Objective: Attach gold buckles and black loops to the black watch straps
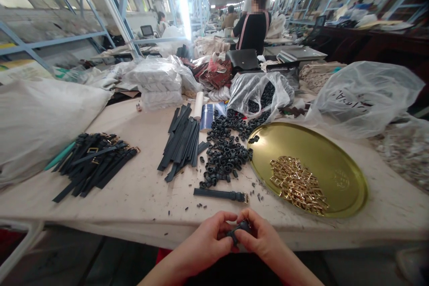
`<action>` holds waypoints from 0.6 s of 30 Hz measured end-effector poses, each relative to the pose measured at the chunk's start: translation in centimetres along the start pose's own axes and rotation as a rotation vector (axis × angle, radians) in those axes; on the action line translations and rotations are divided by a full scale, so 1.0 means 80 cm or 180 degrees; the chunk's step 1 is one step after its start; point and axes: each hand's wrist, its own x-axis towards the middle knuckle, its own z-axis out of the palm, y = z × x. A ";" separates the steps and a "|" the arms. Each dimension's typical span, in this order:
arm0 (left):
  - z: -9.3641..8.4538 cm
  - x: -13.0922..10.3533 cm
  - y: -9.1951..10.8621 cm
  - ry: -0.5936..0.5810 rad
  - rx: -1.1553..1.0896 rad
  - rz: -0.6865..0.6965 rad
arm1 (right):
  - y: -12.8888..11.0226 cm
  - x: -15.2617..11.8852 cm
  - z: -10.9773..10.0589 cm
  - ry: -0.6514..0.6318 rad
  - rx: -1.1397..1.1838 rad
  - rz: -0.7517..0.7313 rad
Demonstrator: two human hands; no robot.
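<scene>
Close to my body, at the table's front edge, my left hand [214,236] and my right hand [258,234] meet around a black strap [244,226]. The fingers of both are closed on it, and much of it is hidden. Something gold, perhaps a buckle, glints by my right fingertips. Just beyond the hands lies a black strap with loops and a gold buckle [219,195]. Black loops [224,158] form a heap farther back. To the right, gold buckles [298,183] are piled on a round gold tray [348,174].
Flat black straps [182,140] lie stacked at centre left. Buckled straps [97,158] are heaped farther left, beside a large white sack [40,116]. Clear plastic bags [362,98] stand behind the tray. A person [253,31] is at the back. Small dark scraps dot the tabletop.
</scene>
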 end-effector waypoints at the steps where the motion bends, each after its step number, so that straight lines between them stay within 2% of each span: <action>1: 0.000 0.000 0.000 -0.0040 -0.0060 0.0025 | -0.002 -0.002 0.000 -0.0075 0.0107 0.0103; 5: 0.002 -0.001 0.007 -0.0198 -0.0320 -0.0067 | -0.008 -0.007 0.000 -0.0283 0.0664 0.0375; 11: -0.009 -0.001 0.008 -0.0296 -0.0538 -0.0374 | -0.005 -0.014 -0.003 0.0195 -0.0332 -0.0116; 13: -0.012 -0.002 0.005 -0.0338 -0.0472 -0.0452 | 0.002 -0.016 -0.003 0.0158 -0.0258 -0.0005; 15: -0.013 -0.002 0.001 -0.0391 -0.0358 -0.0727 | 0.009 -0.018 -0.001 0.0071 -0.0127 0.0116; 18: -0.011 -0.004 -0.006 -0.0346 -0.0223 -0.1051 | 0.015 -0.020 0.003 0.0072 -0.0186 0.0033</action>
